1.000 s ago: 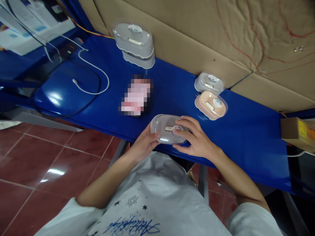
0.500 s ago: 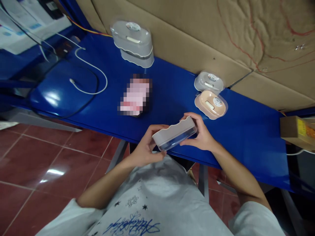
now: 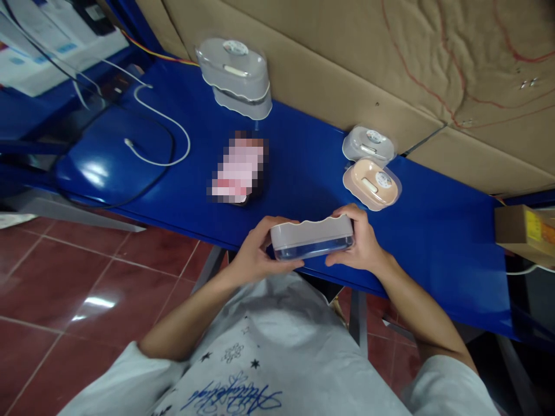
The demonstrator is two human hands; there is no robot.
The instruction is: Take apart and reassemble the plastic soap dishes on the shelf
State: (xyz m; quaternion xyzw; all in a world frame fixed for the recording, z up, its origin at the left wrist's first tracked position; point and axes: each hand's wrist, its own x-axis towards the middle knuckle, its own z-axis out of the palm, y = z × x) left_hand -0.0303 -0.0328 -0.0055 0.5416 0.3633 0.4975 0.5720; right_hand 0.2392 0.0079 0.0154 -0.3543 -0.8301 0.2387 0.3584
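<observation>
A grey soap box with a clear lid [image 3: 311, 237] is held above the near edge of the blue table [image 3: 433, 242], turned on its side so its wavy grey base faces me. My left hand [image 3: 255, 251] grips its left end, fingers curled round it. Its right end sits in my right hand [image 3: 362, 242], thumb below and fingers over the top.
A peach soap box [image 3: 372, 184] and a small grey one [image 3: 368, 144] sit just beyond my right hand. A stack of grey boxes [image 3: 234, 75] stands at the back by the cardboard wall. A blurred-out object [image 3: 238, 167], a white cable [image 3: 162, 124] and a cardboard carton [image 3: 522, 231] also lie here.
The box lay flat on the table with its lid up; both hands lifted it and tipped it onto its side, then levelled it slightly toward me.
</observation>
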